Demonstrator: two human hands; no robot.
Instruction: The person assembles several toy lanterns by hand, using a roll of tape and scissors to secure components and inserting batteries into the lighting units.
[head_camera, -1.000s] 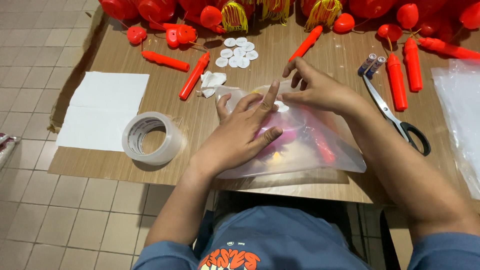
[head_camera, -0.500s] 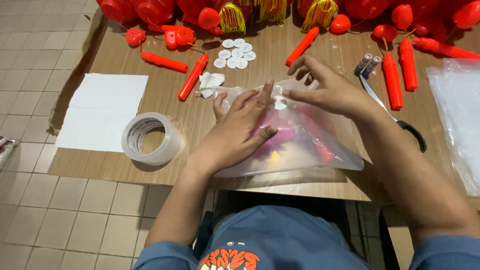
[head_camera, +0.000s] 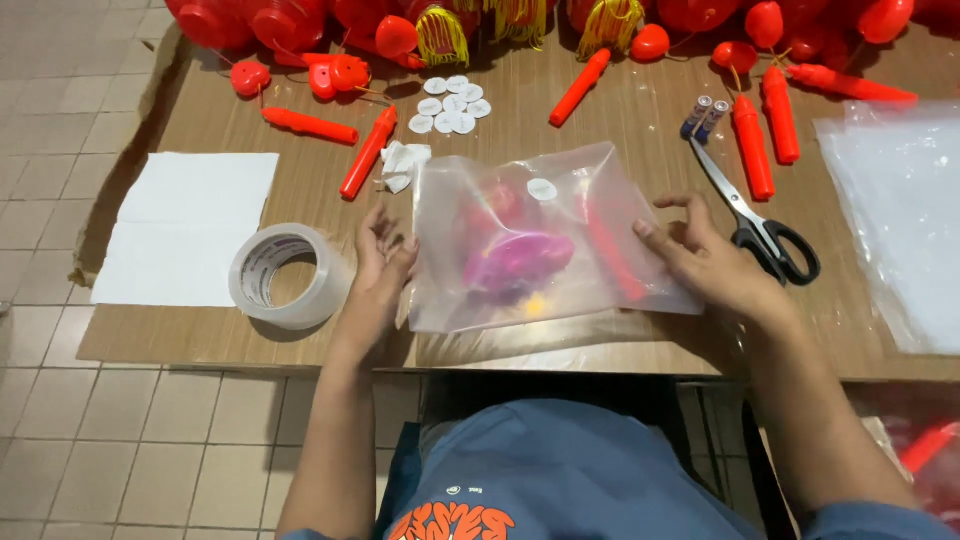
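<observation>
The left hand (head_camera: 383, 262) rests on its edge against the left side of the bag (head_camera: 540, 240), fingers loosely curled and touching the plastic without gripping it. The right hand (head_camera: 705, 262) lies at the bag's right edge, fingers spread, fingertips on the plastic. The bag is clear, soft and crinkled, lying flat on the brown cardboard-covered table (head_camera: 620, 130) between both hands; a small round white sticker (head_camera: 541, 189) sits near its top, and pink and red pieces show inside. A tape roll (head_camera: 288, 277) stands left of it, scissors (head_camera: 760, 225) right
</observation>
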